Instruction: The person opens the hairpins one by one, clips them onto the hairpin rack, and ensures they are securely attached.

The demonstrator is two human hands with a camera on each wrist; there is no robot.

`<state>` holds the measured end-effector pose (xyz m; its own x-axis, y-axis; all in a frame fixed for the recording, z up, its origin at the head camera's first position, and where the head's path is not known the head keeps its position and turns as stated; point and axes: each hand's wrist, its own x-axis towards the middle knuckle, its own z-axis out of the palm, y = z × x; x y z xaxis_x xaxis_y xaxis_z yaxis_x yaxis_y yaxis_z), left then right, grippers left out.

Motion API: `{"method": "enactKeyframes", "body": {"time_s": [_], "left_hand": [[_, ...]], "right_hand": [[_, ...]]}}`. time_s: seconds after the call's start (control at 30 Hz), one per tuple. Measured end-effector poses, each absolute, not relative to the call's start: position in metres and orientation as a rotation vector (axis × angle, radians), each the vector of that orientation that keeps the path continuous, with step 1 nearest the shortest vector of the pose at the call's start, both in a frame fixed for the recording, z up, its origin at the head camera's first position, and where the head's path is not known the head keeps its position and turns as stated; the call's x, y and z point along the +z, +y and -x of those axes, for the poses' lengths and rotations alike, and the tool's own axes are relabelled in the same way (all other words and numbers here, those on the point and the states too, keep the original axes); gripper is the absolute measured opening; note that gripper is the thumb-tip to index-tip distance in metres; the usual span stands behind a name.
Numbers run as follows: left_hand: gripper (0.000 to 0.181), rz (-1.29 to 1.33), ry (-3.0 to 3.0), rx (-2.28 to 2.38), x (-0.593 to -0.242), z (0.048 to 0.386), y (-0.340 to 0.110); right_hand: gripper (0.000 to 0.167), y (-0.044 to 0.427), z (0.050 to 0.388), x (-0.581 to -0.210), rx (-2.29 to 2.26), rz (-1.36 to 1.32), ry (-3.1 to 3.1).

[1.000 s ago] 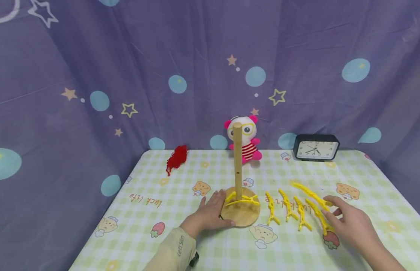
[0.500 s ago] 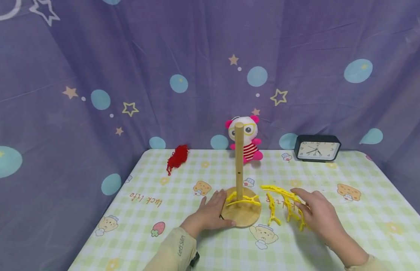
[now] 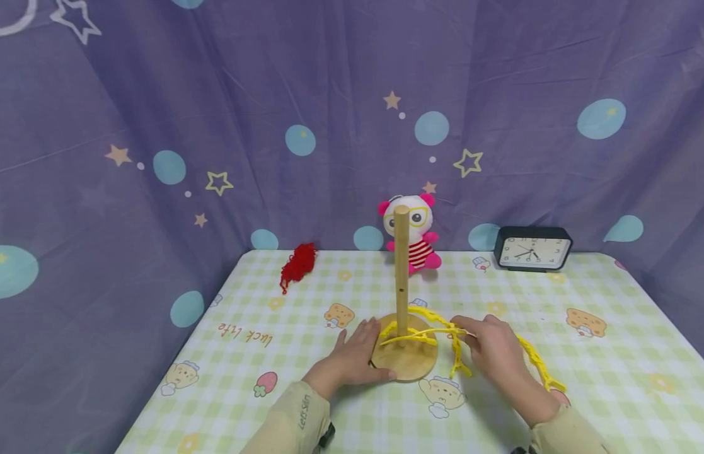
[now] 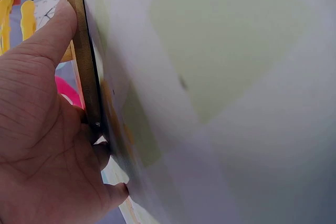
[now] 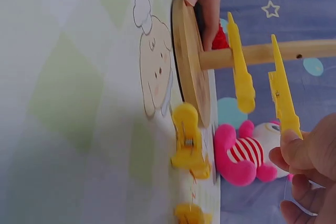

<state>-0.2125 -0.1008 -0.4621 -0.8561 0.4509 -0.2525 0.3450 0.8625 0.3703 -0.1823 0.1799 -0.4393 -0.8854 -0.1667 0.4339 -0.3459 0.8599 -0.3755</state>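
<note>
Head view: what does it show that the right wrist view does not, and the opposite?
Only the head view shows the black clock. Only the right wrist view clearly shows the metal spring of an unheld yellow clip. Both show the left hand, the right hand and its pinched clip, the wooden stand, the plush toy and the red yarn.

A purple, star-patterned backdrop (image 3: 352,151), apparently a curtain, hangs behind a green-checked tablecloth (image 3: 215,394).

Wooden post (image 3: 401,271) upright on round base (image 3: 409,366), yellow clip (image 3: 427,339) around it, held clip (image 5: 284,93) beside
</note>
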Motion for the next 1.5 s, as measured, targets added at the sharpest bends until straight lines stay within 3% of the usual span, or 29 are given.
{"method": "enactKeyframes", "body": {"time_s": [0.33, 0.73, 1.07, 1.5], "left_hand": [[0.106, -0.606, 2.694, 0.472, -0.460, 0.213, -0.100], [0.107, -0.612, 2.721, 0.448, -0.483, 0.223, -0.103], [0.105, -0.621, 2.703, 0.452, -0.468, 0.219, -0.101], [0.106, -0.598, 2.714, 0.461, -0.472, 0.219, -0.102]], "right_hand": [[0.029, 0.148, 0.191, -0.439, 0.532, -0.423, -2.639], [0.040, 0.132, 0.192, -0.440, 0.524, -0.417, -2.717], [0.055, 0.150, 0.189, -0.436, 0.640, -0.447, -2.767], [0.039, 0.201, 0.169, -0.435, 0.761, -0.339, -2.817]]}}
